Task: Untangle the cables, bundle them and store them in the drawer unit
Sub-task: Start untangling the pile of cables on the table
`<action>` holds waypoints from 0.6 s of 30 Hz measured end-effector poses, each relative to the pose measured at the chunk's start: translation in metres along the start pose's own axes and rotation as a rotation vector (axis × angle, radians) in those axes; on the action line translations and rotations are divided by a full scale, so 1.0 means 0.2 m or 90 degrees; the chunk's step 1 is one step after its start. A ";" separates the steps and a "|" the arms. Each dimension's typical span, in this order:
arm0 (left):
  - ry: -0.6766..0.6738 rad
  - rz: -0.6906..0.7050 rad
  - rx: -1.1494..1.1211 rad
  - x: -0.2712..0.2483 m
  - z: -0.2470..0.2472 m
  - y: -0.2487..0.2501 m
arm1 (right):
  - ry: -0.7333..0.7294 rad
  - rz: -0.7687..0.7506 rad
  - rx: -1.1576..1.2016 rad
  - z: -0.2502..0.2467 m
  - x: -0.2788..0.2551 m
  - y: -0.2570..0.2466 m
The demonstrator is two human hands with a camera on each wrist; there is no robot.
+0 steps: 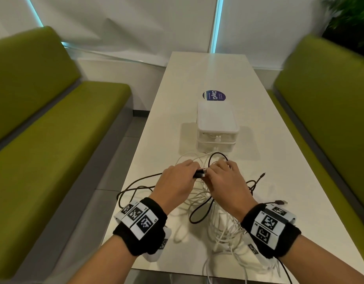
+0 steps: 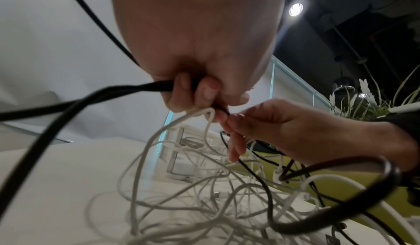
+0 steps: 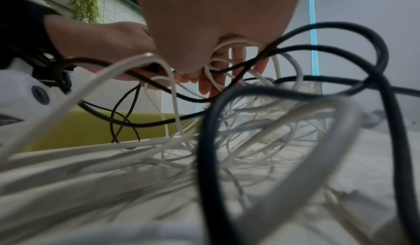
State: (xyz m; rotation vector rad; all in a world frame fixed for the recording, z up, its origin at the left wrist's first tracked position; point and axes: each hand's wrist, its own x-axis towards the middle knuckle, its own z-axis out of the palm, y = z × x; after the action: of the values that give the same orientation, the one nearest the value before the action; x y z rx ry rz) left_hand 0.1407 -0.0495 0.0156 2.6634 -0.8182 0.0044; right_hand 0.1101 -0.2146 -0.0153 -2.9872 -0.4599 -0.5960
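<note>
A tangle of white cables (image 1: 224, 226) and black cables lies on the white table (image 1: 207, 74) in front of a white two-drawer unit (image 1: 217, 119), whose drawers are closed. My left hand (image 1: 194, 171) grips a black cable (image 1: 140, 179) just behind its USB plug (image 1: 200, 173). In the left wrist view its fingers (image 2: 195, 90) curl round that black cable (image 2: 90, 96). My right hand (image 1: 213, 171) meets it and pinches the plug's tip (image 2: 227, 116). White loops (image 3: 229, 44) drape over the right hand's fingers (image 3: 213, 80).
Green benches (image 1: 54, 130) (image 1: 330, 109) flank the table. A round blue sticker (image 1: 214, 95) lies behind the drawer unit. Loose black plug ends (image 1: 280, 201) (image 1: 263, 174) rest to the right. White cables hang over the near table edge (image 1: 218, 271).
</note>
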 end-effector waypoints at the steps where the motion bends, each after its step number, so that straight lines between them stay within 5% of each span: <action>1: -0.002 0.000 -0.004 0.00 0.00 0.00 | -0.013 0.004 0.011 0.00 0.00 0.00; 7: -0.012 -0.028 -0.034 -0.02 0.01 -0.01 | 0.009 0.057 0.374 -0.10 -0.03 0.01; 13: 0.007 -0.031 -0.038 -0.03 0.02 0.01 | 0.095 0.027 0.392 -0.15 0.02 -0.06; 18: 0.028 -0.049 -0.093 -0.02 0.01 0.00 | 0.010 0.107 0.536 -0.19 0.05 -0.09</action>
State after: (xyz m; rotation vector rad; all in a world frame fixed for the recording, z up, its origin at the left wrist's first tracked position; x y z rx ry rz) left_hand 0.1375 -0.0476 0.0137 2.5465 -0.6743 -0.0150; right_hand 0.0998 -0.1983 0.0232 -2.1846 -0.3360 -0.2982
